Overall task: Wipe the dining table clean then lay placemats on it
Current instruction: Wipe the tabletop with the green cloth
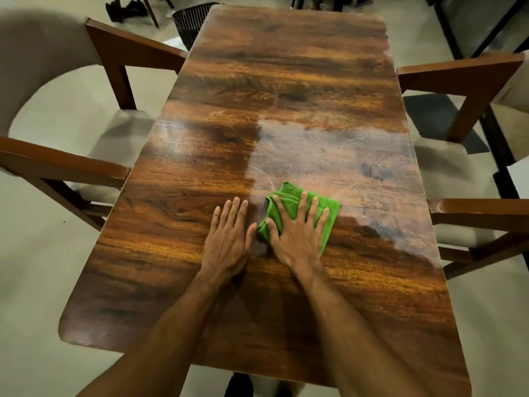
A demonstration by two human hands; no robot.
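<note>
A long glossy wooden dining table (286,81) stretches away from me. A folded green cloth (289,196) lies on it a little right of the middle. My right hand (297,230) presses flat on the cloth with its fingers spread and straight. Just left of it, my left hand (229,236) rests flat on the bare wood, fingers straight and together, its thumb close to the cloth's left edge. Pale smears and curved streaks (329,156) show on the wood beyond the cloth. No placemats are in view.
Wooden armchairs with pale cushions stand along both long sides: two on the left (120,53) (57,167), two on the right (472,81) (481,213). A dark slatted basket (190,20) sits on the floor past the table's far left corner. The floor is pale.
</note>
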